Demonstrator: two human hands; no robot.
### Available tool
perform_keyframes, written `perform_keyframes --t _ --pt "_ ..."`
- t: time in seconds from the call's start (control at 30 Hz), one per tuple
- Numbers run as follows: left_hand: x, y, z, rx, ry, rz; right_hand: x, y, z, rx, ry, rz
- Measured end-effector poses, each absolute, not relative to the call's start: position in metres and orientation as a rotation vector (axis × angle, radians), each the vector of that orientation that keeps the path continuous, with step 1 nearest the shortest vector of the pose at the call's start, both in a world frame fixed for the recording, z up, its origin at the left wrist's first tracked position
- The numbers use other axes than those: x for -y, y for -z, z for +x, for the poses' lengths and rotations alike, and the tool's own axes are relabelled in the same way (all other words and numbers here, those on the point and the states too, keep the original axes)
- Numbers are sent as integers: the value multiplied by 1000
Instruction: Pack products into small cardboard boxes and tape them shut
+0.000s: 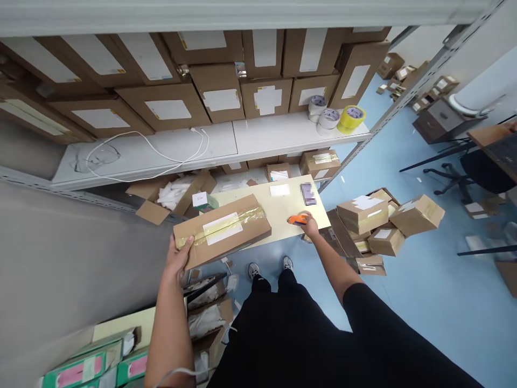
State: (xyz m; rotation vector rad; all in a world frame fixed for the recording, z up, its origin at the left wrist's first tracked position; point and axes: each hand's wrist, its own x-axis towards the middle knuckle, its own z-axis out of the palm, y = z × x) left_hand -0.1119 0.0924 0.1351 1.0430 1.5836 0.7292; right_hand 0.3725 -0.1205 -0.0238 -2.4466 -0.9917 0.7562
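Observation:
A long cardboard box (252, 220) with a white label and shiny tape along its top lies over the left part of a narrow cream table (278, 215). My left hand (180, 254) grips its near left corner, thumb on top and fingers at the side. On the right part of the table, my right hand (310, 226) is closed around an orange box cutter (297, 219) that points left. Its blade is too small to make out. A white slip of paper (279, 189) and a blurred purple item (308, 194) lie farther back. Behind the box stands a small green-and-white box (204, 201).
A grey shelf (266, 132) ahead carries labelled cartons, a white cable (149, 143) and tape rolls (350, 119). An open carton (177, 194) stands at the left. Taped parcels (363, 213) pile up on the right floor. Green-and-pink boxes (81, 372) lie at lower left.

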Motion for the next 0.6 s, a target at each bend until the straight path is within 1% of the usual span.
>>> perform_keyframes --t 0.17,0.33,0.47,0.6 --pt "-82 -142 -103 -1635 -675 999 115 50 381 1148 -902 -2512" --pt "-66 -142 -105 -1605 -648 1033 122 51 397 1246 -914 -2507" --pt "-53 -138 -90 -1582 -596 1044 146 33 415 1250 -798 -2495" --pt "-46 -125 -39 -1464 -565 1110 185 5 431 1115 -521 -2409"
